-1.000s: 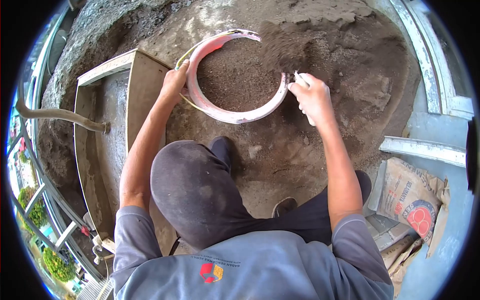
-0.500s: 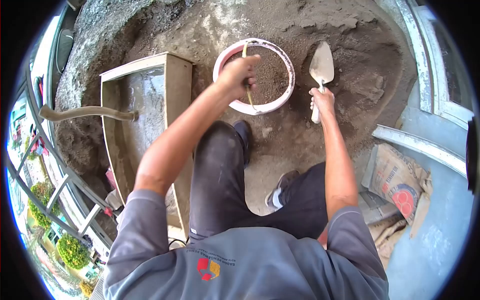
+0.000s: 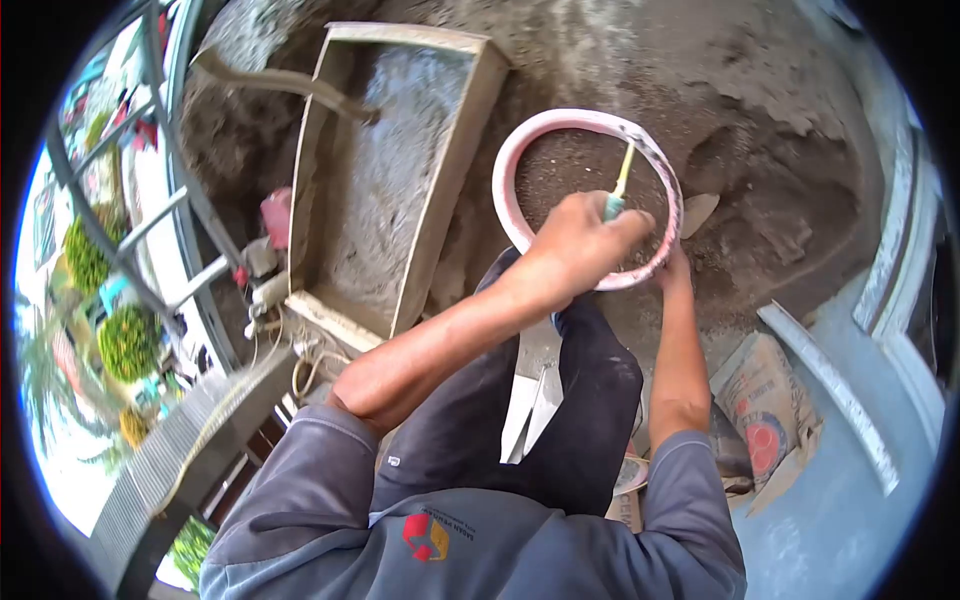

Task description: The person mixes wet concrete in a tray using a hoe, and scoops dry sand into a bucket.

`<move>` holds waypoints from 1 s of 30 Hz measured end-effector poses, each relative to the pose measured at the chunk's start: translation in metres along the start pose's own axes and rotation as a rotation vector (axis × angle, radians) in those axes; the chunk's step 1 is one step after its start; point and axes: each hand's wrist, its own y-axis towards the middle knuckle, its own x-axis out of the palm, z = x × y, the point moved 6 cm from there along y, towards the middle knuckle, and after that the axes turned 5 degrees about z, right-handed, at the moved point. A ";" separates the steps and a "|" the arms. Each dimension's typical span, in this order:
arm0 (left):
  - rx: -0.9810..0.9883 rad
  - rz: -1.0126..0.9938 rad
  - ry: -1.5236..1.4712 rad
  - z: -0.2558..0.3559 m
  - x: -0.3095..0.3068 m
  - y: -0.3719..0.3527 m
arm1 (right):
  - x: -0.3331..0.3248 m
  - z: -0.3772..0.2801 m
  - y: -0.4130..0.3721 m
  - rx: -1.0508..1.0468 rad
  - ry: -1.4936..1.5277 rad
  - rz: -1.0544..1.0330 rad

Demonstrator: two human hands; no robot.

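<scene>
A round pink ring (image 3: 516, 147), its rim dark and worn on one side, is tilted over the brown soil. My left hand (image 3: 585, 240) is closed round its thin yellow-and-teal crossbar (image 3: 625, 170). Low at the ring's right side is my right hand (image 3: 676, 268), its fingers mostly hidden by the rim. Just beyond that hand shows the pale blade of a trowel (image 3: 699, 214); the trowel's handle is hidden.
A wooden trough (image 3: 405, 40) with wet grey material stands left of the ring, a curved wooden handle (image 3: 270, 78) reaching over its edge. A printed paper sack (image 3: 765, 400) and a pale metal strip (image 3: 830, 390) lie at lower right. Railings (image 3: 160, 110) run along the left.
The view has turned, and the trough appears higher and farther right. The ring is now nearer the camera and tilted, with my left hand on its crossbar. My right hand has moved close behind the rim.
</scene>
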 end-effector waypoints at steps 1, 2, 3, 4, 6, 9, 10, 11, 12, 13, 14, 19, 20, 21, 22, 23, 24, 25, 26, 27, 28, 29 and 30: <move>0.013 0.072 0.022 0.005 -0.013 -0.020 | 0.017 0.000 -0.015 0.001 0.021 -0.042; 0.032 0.093 0.059 0.007 -0.020 -0.038 | 0.034 0.005 -0.030 0.015 0.014 -0.073; 0.051 0.106 0.039 0.009 -0.028 -0.056 | 0.046 0.014 -0.047 0.032 0.006 -0.096; 0.070 0.117 0.019 0.010 -0.037 -0.073 | 0.057 0.026 -0.060 0.053 -0.010 -0.116; 0.022 0.131 0.047 0.004 -0.059 -0.096 | 0.073 0.049 -0.083 0.090 -0.059 -0.141; -0.015 0.167 0.070 -0.023 -0.097 -0.113 | 0.102 0.082 -0.101 0.140 -0.149 -0.184; -0.017 0.219 0.071 -0.034 -0.113 -0.116 | 0.113 0.093 -0.101 0.148 -0.184 -0.198; -0.019 0.267 0.064 -0.046 -0.127 -0.117 | 0.125 0.104 -0.098 0.156 -0.224 -0.215; 0.000 0.312 0.068 -0.056 -0.142 -0.111 | 0.138 0.112 -0.096 0.152 -0.261 -0.238; 0.049 0.358 0.037 -0.072 -0.154 -0.109 | 0.152 0.123 -0.092 0.155 -0.299 -0.258; 0.064 0.409 0.032 -0.089 -0.172 -0.109 | 0.162 0.135 -0.090 0.160 -0.351 -0.272; 0.073 0.636 -0.024 -0.160 -0.238 -0.137 | 0.241 0.175 -0.110 0.105 -0.540 -0.166; 0.097 0.687 -0.055 -0.169 -0.249 -0.141 | 0.250 0.182 -0.111 0.096 -0.559 -0.151; 0.082 0.735 -0.059 -0.177 -0.263 -0.149 | 0.259 0.193 -0.113 0.085 -0.599 -0.131; 0.065 0.759 -0.061 -0.188 -0.276 -0.155 | 0.273 0.197 -0.130 0.034 -0.683 -0.069; 0.043 0.786 -0.062 -0.201 -0.286 -0.162 | 0.286 0.204 -0.146 -0.005 -0.722 -0.067; 0.023 0.811 -0.062 -0.215 -0.294 -0.167 | 0.296 0.211 -0.157 -0.045 -0.757 -0.066; 0.070 0.889 -0.058 -0.226 -0.304 -0.172 | 0.306 0.220 -0.165 -0.082 -0.799 -0.069; 0.064 0.913 -0.062 -0.239 -0.309 -0.177 | 0.311 0.227 -0.175 -0.110 -0.823 -0.069; 0.060 0.935 -0.066 -0.246 -0.314 -0.183 | 0.323 0.232 -0.197 -0.140 -0.845 -0.068; 0.058 0.955 -0.068 -0.254 -0.319 -0.187 | 0.332 0.235 -0.209 -0.171 -0.864 -0.067; 0.040 0.981 -0.109 -0.263 -0.322 -0.191 | 0.333 0.240 -0.209 -0.205 -0.920 -0.096; 0.045 0.998 -0.092 -0.271 -0.324 -0.194 | 0.333 0.247 -0.209 -0.206 -0.924 -0.123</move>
